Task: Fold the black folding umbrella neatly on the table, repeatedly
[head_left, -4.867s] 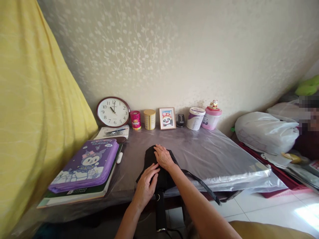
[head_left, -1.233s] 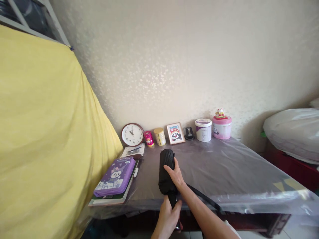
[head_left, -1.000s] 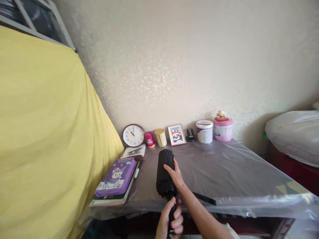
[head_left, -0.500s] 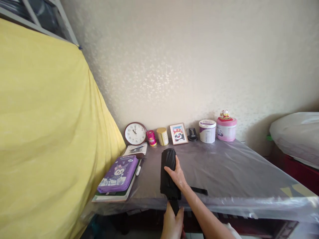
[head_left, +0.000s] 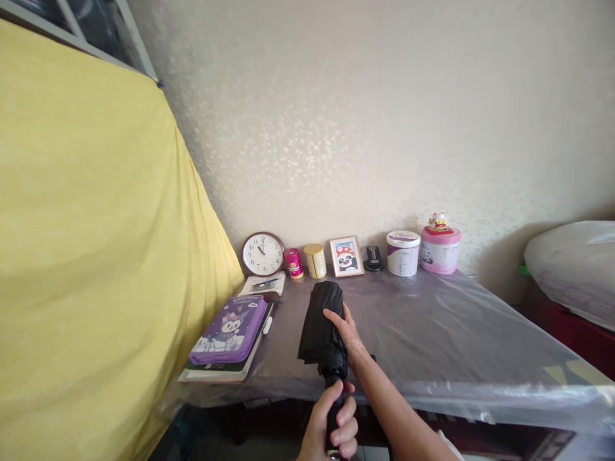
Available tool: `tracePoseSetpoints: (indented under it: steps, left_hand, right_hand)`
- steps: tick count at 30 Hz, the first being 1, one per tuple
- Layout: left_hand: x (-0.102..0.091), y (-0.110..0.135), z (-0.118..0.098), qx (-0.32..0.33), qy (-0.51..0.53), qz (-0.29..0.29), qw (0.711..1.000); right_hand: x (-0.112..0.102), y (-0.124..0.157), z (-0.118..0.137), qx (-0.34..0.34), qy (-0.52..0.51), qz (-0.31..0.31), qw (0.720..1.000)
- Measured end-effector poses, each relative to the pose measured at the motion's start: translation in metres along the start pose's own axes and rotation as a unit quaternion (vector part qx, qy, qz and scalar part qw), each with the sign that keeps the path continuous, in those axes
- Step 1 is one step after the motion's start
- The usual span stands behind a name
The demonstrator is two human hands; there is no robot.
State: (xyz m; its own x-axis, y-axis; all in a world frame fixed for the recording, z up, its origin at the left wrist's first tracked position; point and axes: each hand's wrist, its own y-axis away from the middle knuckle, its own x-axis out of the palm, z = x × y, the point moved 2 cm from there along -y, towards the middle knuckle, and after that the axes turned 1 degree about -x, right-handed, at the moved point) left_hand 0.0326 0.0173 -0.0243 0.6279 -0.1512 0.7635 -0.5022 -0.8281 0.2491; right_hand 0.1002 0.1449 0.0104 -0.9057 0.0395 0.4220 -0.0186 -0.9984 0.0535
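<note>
A folded black umbrella (head_left: 323, 323) is held up over the front part of the table, its canopy pointing away from me and its handle towards me. My left hand (head_left: 331, 422) is wrapped round the black handle, thumb on top. Against the canopy's right side lies my right hand (head_left: 346, 331), its thumb across the fabric and the other fingers mostly hidden behind it. The canopy folds hang a little loose and flare out near the handle end.
A table (head_left: 432, 333) under clear plastic fills the front. Left lie a purple case (head_left: 230, 330) and books. Along the wall stand a clock (head_left: 262, 254), a pink can (head_left: 293, 263), a yellow can (head_left: 315, 261), a panda picture (head_left: 346, 257) and tubs (head_left: 402, 254). A yellow curtain (head_left: 96, 224) hangs left.
My left hand has shifted its grip and now wraps the handle with the fingers showing. The canopy has turned and its folds spread wider. The strap to the right is now mostly hidden.
</note>
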Motion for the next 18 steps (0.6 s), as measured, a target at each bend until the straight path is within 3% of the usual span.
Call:
tracePoseSetpoints:
  steps: [3, 7, 13, 18]
  left_hand:
    - [0.000, 0.001, 0.005, -0.009, -0.037, -0.024, 0.999]
    - [-0.005, -0.004, 0.011, 0.024, -0.163, -0.129, 0.978]
    - [-0.009, -0.012, 0.009, 0.069, -0.327, -0.253, 0.908]
    - [-0.016, -0.012, 0.008, 0.097, -0.428, -0.355, 0.825]
  right_hand:
    - [0.001, 0.002, 0.000, -0.017, 0.046, -0.001, 0.999]
    - [0.001, 0.002, -0.002, -0.066, 0.132, -0.005, 0.989]
    - [0.002, -0.001, -0.011, -0.096, 0.196, -0.018, 0.976]
    - [0.004, 0.003, -0.014, -0.106, 0.204, -0.046, 0.972]
